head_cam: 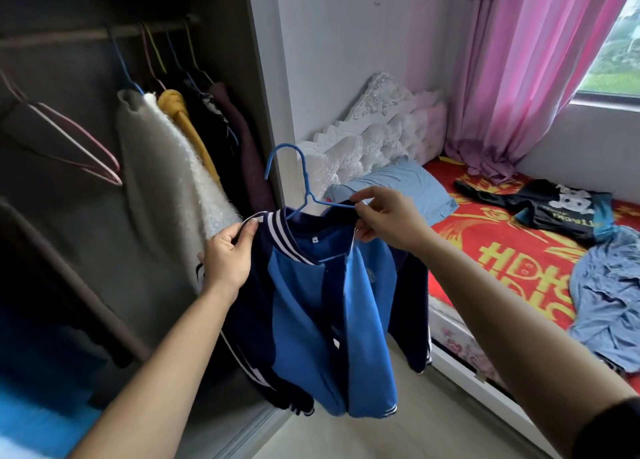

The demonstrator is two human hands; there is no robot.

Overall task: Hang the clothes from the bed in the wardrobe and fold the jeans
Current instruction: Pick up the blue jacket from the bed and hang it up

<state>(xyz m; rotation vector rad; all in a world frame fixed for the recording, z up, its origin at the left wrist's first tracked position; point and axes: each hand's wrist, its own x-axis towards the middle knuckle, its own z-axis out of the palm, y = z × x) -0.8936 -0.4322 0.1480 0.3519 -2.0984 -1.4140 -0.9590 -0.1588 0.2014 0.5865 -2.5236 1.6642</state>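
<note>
A blue and navy jacket (311, 320) with a striped collar hangs in front of me on a blue wire hanger (298, 181). My left hand (228, 258) pinches the jacket's collar on the left. My right hand (388, 216) grips the jacket's right shoulder together with the hanger's arm. The open wardrobe (104, 147) is on the left, its rail (86, 36) carrying several hung garments. On the bed (502, 244) lie a black printed shirt (554, 209) and light blue jeans (609, 292).
Empty pink hangers (79, 150) hang at the left of the rail. A white fluffy coat (173, 168) and a yellow garment (183, 119) hang near the middle. A blue pillow (398, 188) sits by the white headboard (374, 129). Pink curtains (526, 78) cover the window.
</note>
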